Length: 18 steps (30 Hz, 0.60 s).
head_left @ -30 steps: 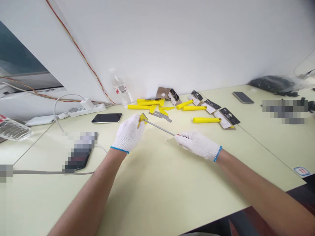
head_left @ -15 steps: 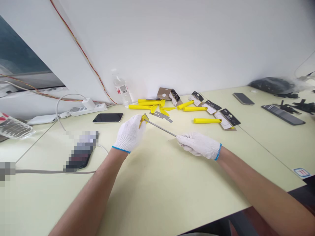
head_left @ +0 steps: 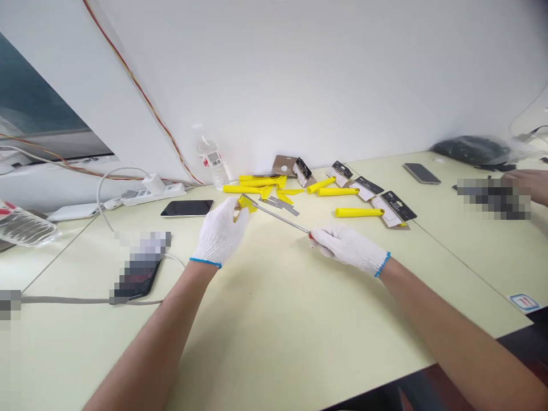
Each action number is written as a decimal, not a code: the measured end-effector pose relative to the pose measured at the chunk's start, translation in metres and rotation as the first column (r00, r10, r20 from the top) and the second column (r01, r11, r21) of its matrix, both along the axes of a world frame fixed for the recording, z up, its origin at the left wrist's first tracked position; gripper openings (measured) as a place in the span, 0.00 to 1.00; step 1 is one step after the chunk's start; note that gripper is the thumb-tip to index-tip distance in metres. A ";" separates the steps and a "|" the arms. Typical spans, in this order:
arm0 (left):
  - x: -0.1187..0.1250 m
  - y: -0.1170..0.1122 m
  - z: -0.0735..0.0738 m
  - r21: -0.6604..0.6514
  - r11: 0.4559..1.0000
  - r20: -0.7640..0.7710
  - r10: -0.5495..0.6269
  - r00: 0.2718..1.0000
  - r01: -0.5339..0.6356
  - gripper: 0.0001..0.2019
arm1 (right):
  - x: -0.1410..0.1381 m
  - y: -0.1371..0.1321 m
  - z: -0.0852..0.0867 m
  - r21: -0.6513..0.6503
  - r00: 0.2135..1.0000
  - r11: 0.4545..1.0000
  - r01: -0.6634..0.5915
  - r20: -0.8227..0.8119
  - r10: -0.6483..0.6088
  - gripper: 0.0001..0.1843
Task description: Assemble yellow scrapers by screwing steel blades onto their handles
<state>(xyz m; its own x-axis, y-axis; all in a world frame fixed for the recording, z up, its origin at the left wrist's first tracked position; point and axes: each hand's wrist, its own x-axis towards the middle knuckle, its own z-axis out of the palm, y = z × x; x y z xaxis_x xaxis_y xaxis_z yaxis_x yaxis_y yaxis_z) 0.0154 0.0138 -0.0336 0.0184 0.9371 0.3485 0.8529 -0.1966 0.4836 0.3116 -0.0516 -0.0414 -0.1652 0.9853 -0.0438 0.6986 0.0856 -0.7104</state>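
My left hand (head_left: 220,231), in a white knit glove with a blue cuff, pinches a yellow plastic scraper head (head_left: 247,203) with a metal edge. A long-shafted screwdriver (head_left: 282,219) is gripped in my gloved right hand (head_left: 349,248). A bit of its red handle shows at my fingers; the rest is covered. The shaft's tip meets or lies in front of the scraper head; exact contact is unclear. Just beyond my left hand lie flat metal blades (head_left: 282,205) and several yellow scraper parts (head_left: 248,189).
Yellow handles (head_left: 359,212) and carded packages (head_left: 393,208) lie along the back right. A water bottle (head_left: 213,162) stands by the wall. Phones (head_left: 187,208) and a power strip (head_left: 165,189) are at the left. Another person's hand (head_left: 528,185) reaches in at far right.
My left hand has turned the scraper head, showing more of its yellow face. The screwdriver's red handle end now shows at my right fingers. Another person's hand has appeared at far right.
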 end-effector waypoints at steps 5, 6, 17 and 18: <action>-0.005 0.000 0.007 -0.059 0.997 0.350 0.068 0.934 -0.051 0.14 | 0.024 0.018 -0.014 0.247 0.965 0.964 -0.099 0.259 0.033 0.31; -0.006 0.001 0.008 -0.067 0.997 0.420 0.074 0.905 -0.050 0.14 | 0.029 0.022 -0.019 0.274 0.953 0.953 -0.129 0.300 0.043 0.30; -0.012 0.009 0.006 -0.140 0.989 0.817 0.087 0.571 0.049 0.16 | 0.060 0.045 -0.049 0.471 0.935 0.871 -0.139 0.353 -0.043 0.33; -0.012 0.009 0.006 -0.153 0.986 0.843 0.098 0.529 0.062 0.16 | 0.059 0.051 -0.046 0.490 0.941 0.865 -0.107 0.330 -0.070 0.35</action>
<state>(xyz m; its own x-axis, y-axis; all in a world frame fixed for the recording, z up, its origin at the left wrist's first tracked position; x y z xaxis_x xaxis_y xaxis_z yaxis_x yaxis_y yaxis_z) 0.0036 0.0228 -0.0275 -0.2269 0.9726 0.0516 0.0301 -0.0459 0.9985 0.3711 -0.0008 -0.0870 -0.2469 0.8858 0.3929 0.8757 0.3775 -0.3009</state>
